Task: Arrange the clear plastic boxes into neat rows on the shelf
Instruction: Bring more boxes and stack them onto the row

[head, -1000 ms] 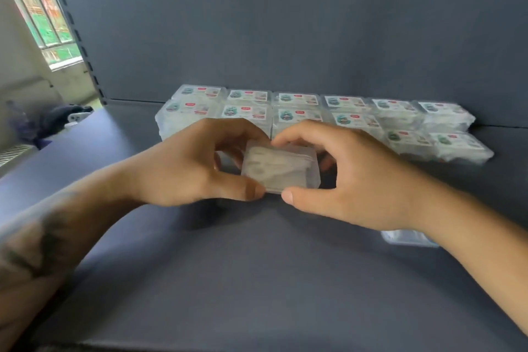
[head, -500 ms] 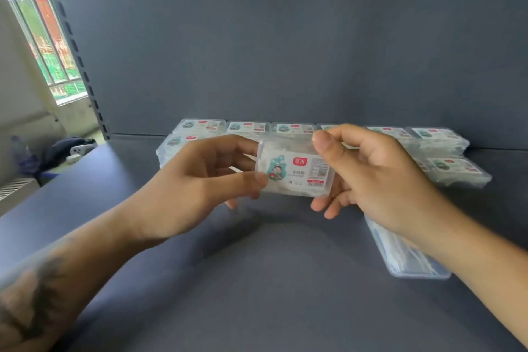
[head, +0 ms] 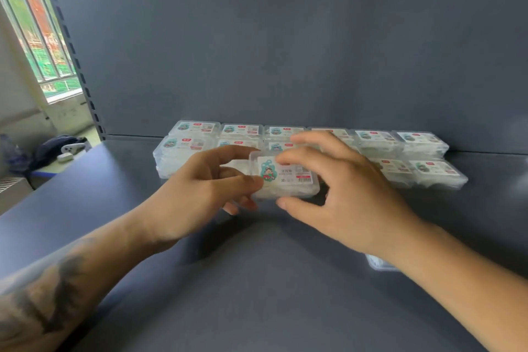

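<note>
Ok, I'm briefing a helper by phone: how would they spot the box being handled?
Look at the grey shelf, where rows of clear boxes line the back wall. In front of them, the held box sits between the left hand and right hand, the only one lifted.

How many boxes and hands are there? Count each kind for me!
Held box: 1
Boxes in the rows, tops showing: 11 (a hand hides some)
Loose box by the right forearm: 1
Hands, left hand and right hand: 2
Total: 15

Dark shelf (head: 257,294) carries clear boxes (head: 423,141) (two rows) at back.
</note>
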Action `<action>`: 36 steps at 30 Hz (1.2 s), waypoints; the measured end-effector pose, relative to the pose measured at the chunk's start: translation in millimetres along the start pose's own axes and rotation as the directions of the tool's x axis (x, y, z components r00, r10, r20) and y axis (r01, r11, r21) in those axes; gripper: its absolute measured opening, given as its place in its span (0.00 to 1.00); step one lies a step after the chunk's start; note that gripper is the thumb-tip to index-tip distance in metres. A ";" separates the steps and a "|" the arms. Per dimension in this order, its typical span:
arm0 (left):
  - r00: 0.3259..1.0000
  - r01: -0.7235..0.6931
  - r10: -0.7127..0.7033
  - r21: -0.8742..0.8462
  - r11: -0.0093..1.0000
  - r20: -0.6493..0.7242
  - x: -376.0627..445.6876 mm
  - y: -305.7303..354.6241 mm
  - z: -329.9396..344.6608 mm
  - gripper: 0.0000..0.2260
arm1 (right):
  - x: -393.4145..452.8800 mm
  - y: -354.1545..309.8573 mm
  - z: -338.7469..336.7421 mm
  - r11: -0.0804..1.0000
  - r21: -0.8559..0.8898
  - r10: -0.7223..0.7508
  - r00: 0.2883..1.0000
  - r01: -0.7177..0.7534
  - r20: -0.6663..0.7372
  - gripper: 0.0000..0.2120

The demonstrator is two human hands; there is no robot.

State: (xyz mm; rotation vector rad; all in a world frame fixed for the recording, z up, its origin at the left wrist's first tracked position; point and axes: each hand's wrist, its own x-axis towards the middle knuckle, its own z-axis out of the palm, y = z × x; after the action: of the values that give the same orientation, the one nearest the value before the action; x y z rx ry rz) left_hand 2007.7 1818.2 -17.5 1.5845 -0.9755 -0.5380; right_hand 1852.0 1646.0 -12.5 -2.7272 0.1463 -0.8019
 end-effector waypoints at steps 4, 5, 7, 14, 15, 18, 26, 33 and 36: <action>0.994 -0.100 0.089 0.222 0.970 0.058 -1.1 -1.4 8.0 0.21 | 1.6 9.0 -5.5 0.999 -0.043 -0.023 0.997 0.025 0.068 0.21; 0.989 -0.142 0.122 0.319 0.937 0.081 -1.8 -0.5 10.8 0.23 | 1.7 11.7 -8.7 0.998 -0.052 -0.031 0.997 0.034 0.066 0.21; 0.983 -0.182 0.163 0.504 0.844 0.082 -1.4 3.7 17.5 0.27 | 1.8 15.0 -18.6 0.997 -0.075 -0.028 0.996 0.034 0.083 0.21; 0.991 -0.127 0.094 0.831 0.542 0.090 14.3 31.1 51.1 0.33 | 1.2 29.4 -63.5 0.981 -0.159 0.142 0.968 -0.110 0.206 0.20; 0.993 -0.116 0.064 0.848 0.518 0.097 16.7 33.0 57.1 0.33 | 1.8 35.5 -70.5 0.973 -0.180 0.181 0.963 -0.146 0.199 0.20; 0.989 -0.137 0.004 0.888 0.438 0.151 18.6 31.0 75.5 0.29 | 3.6 61.8 -91.2 0.934 -0.206 0.322 0.937 -0.291 0.135 0.20; 0.981 -0.175 -0.006 0.908 0.380 0.192 7.4 12.2 90.3 0.33 | 1.3 120.4 -99.9 0.841 -0.263 0.511 0.854 -0.473 0.095 0.21; 0.970 -0.206 -0.040 0.902 0.379 0.238 1.8 9.2 88.6 0.35 | 0.5 119.3 -99.1 0.850 -0.245 0.499 0.862 -0.467 0.090 0.19; 0.966 -0.206 -0.059 0.891 0.405 0.250 0.2 10.5 86.7 0.35 | 0.2 116.5 -99.4 0.850 -0.263 0.496 0.862 -0.456 0.107 0.18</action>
State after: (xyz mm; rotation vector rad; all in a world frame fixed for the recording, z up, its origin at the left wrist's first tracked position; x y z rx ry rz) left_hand 1937.2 1768.2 -29.5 2.4799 -1.7141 -0.0641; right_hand 1796.6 1510.2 31.5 -2.7583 0.8946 -0.4232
